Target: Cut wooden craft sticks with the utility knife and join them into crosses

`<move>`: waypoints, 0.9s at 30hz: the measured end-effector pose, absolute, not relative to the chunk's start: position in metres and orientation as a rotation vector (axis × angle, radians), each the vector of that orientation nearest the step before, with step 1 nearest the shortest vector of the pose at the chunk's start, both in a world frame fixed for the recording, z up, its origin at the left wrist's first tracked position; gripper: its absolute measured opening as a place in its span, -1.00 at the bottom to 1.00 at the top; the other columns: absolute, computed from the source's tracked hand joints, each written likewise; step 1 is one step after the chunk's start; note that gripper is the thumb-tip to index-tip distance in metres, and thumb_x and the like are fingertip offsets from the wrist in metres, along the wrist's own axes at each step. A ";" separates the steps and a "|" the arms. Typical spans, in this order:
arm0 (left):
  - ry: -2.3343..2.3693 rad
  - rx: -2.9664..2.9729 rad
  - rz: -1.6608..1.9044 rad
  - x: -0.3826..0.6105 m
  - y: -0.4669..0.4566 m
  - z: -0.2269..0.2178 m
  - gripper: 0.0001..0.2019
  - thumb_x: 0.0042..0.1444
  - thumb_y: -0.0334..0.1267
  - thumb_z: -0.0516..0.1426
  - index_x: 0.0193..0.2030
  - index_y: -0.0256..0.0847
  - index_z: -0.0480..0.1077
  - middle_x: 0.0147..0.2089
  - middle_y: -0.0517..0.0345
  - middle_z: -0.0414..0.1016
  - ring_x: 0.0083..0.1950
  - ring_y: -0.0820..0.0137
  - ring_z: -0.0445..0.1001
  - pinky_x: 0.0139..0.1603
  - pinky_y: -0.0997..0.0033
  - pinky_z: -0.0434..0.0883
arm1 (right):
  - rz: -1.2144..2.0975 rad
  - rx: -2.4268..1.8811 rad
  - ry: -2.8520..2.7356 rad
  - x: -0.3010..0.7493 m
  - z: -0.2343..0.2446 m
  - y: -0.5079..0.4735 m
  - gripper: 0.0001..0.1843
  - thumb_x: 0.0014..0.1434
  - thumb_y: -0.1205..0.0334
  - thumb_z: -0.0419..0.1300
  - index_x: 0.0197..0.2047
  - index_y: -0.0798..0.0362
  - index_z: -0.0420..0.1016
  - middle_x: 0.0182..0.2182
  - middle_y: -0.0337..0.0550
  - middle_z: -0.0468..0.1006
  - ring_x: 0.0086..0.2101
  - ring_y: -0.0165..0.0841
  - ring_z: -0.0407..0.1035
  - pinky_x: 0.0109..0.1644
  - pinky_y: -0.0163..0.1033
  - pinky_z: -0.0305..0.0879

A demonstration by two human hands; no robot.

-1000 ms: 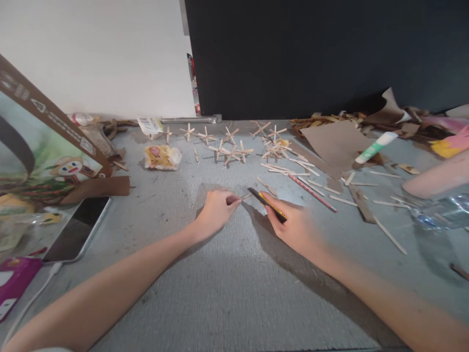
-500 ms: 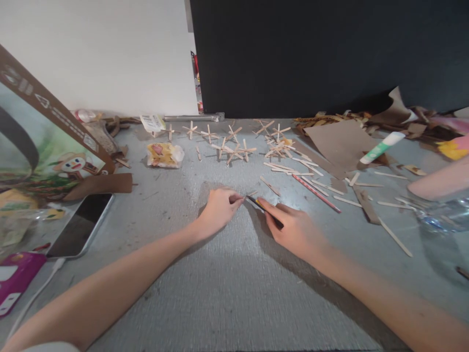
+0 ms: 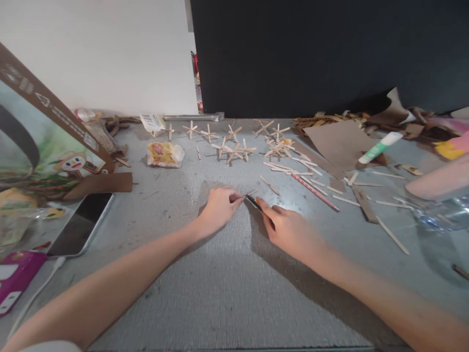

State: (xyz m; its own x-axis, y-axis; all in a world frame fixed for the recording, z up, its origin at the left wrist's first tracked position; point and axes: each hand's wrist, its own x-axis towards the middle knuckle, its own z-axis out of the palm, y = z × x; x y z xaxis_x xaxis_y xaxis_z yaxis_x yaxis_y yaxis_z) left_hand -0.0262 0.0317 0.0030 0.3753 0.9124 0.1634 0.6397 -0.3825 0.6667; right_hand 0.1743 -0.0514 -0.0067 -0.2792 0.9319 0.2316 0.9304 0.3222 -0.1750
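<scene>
Low over the grey table, my left hand (image 3: 221,208) is closed in a pinch. A short pale wooden stick (image 3: 251,192) shows just past its fingertips, partly hidden; whether the fingers hold that stick is hard to make out. My right hand (image 3: 289,225) is wrapped round a black and yellow craft knife (image 3: 253,202), its tip pointing at the left fingertips and the stick. Beyond both hands stand several small star shapes made of crossed wooden sticks (image 3: 234,152). Loose flat sticks (image 3: 287,168) lie to the right of them, with a red patterned strip (image 3: 315,192) among them.
On the left are a phone (image 3: 82,225), a purple device (image 3: 18,276), a printed bag (image 3: 54,132) and a yellow packet (image 3: 164,155). To the right lie cardboard (image 3: 337,142), a glue stick (image 3: 381,147) and a clear bottle (image 3: 445,215), beside another person's arm (image 3: 439,179).
My right hand and the knife have shifted slightly left and the knife tilts differently, with less of its handle showing under the palm. My left hand keeps its place.
</scene>
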 end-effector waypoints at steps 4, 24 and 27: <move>1.321 2.150 0.729 -0.028 0.031 0.003 -0.89 0.23 -0.34 0.26 -0.27 -0.18 0.66 -0.31 0.06 0.64 -0.25 0.31 0.55 -0.13 0.30 0.45 | 0.424 -1.533 -2.030 0.180 0.002 -0.043 -0.54 0.35 0.24 0.05 0.20 0.08 0.60 -0.29 0.00 0.73 -0.45 -0.29 0.53 -0.39 -0.26 0.38; 1.228 1.672 0.988 -0.037 0.042 -0.005 -0.69 0.11 0.02 0.30 -0.25 -0.22 0.64 -0.41 0.12 0.54 -0.42 0.45 0.36 -0.40 0.43 0.31 | 0.062 -1.423 -1.813 0.186 0.003 -0.053 -0.58 0.45 0.14 0.06 0.26 0.02 0.54 0.00 0.04 0.70 -0.14 -0.17 0.65 -0.09 -0.15 0.60; 1.217 1.640 0.998 -0.036 0.041 -0.005 -0.66 0.09 0.05 0.31 -0.25 -0.22 0.64 -0.40 0.12 0.54 -0.40 0.45 0.37 -0.39 0.43 0.32 | 0.120 -1.413 -1.799 0.185 0.003 -0.054 -0.59 0.44 0.15 0.08 0.25 0.00 0.54 0.02 0.03 0.69 -0.12 -0.15 0.65 -0.04 -0.10 0.60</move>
